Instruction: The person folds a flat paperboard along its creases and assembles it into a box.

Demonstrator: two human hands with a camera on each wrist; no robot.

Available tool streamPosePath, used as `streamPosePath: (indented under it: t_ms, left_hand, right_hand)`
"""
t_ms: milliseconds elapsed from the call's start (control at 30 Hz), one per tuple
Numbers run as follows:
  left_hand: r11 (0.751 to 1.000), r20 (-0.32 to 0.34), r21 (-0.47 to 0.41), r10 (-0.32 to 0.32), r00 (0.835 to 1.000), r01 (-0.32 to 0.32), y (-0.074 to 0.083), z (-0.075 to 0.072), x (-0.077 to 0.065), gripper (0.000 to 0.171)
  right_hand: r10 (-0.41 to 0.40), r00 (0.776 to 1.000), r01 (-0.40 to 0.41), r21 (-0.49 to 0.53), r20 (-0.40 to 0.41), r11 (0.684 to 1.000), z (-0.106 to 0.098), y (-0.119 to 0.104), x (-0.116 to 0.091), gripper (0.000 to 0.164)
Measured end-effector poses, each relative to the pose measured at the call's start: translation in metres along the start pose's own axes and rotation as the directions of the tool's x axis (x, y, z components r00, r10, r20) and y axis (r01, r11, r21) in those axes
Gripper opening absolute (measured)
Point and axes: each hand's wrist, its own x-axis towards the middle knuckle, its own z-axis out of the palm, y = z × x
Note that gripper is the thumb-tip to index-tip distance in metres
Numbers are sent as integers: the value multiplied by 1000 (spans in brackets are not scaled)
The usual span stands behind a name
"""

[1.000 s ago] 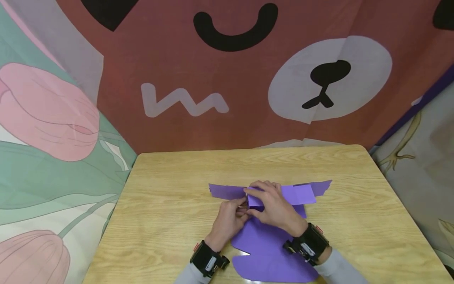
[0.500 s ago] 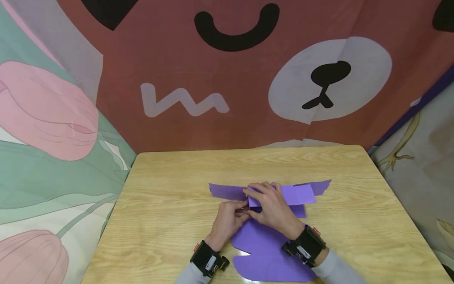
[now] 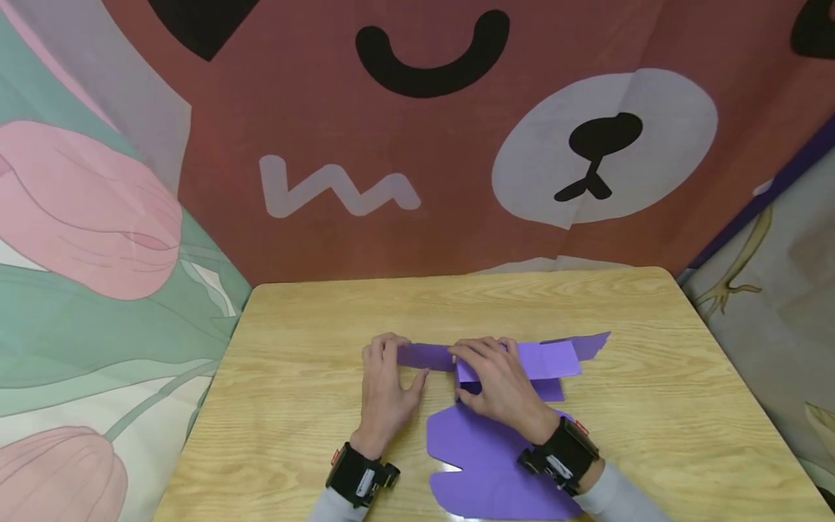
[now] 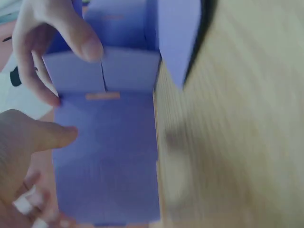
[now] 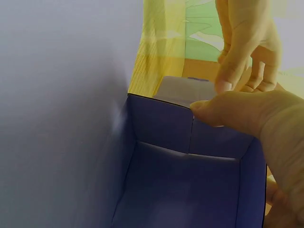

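Ideally, steady the purple box (image 3: 546,359) on the table (image 3: 306,362) with your right hand (image 3: 499,388) pinching its left end, and let your left hand (image 3: 386,384), thumb spread from fingers at the flap (image 3: 428,356) jutting left of the box, raise that flap evenly along its crease.

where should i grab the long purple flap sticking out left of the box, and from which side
Take the flap by its outer end, coming from the left, pinching across its two faces. It is thin and flat, and that end juts past the box, where the left hand already is. Its inner end is likely too crowded: the right hand holds the box there.
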Motion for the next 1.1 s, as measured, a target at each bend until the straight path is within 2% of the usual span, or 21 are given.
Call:
streamPosePath:
  t_ms: [100, 167, 267, 367, 467, 667, 900, 1100]
  left_hand:
    - [995, 9, 82, -49, 999, 48, -6, 0, 2, 64]
    - [992, 29, 95, -84, 996, 81, -10, 1, 1, 56]
    - [990, 33, 70, -129, 991, 126, -12, 1, -2, 40]
    - [988, 19, 34, -152, 988, 151, -10, 1, -4, 31]
    - [989, -1, 29, -142, 990, 142, -7, -1, -6, 28]
    - [991, -31, 63, -120, 992, 121, -1, -5, -10, 24]
    - [987, -24, 82, -139, 990, 140, 1, -8, -11, 12]
    - [987, -7, 85, -137, 991, 137, 4, -11, -12, 12]
  right_hand:
    - [21, 1000, -21, 4, 3, 1000, 0, 0, -1, 91]
    - [30, 999, -30, 5, 12, 1000, 1, 0, -2, 96]
    - [31, 999, -32, 18, 19, 999, 2, 0, -2, 92]
    - [33, 999, -33, 33, 17, 999, 2, 0, -1, 81]
    - [34, 999, -35, 36, 14, 999, 2, 0, 1, 73]
    - [38, 999, -38, 43, 19, 998, 0, 0, 2, 72]
    - [39, 999, -40, 68, 28, 997, -1, 0, 2, 70]
    - [26, 1000, -27, 75, 12, 997, 0, 2, 3, 70]
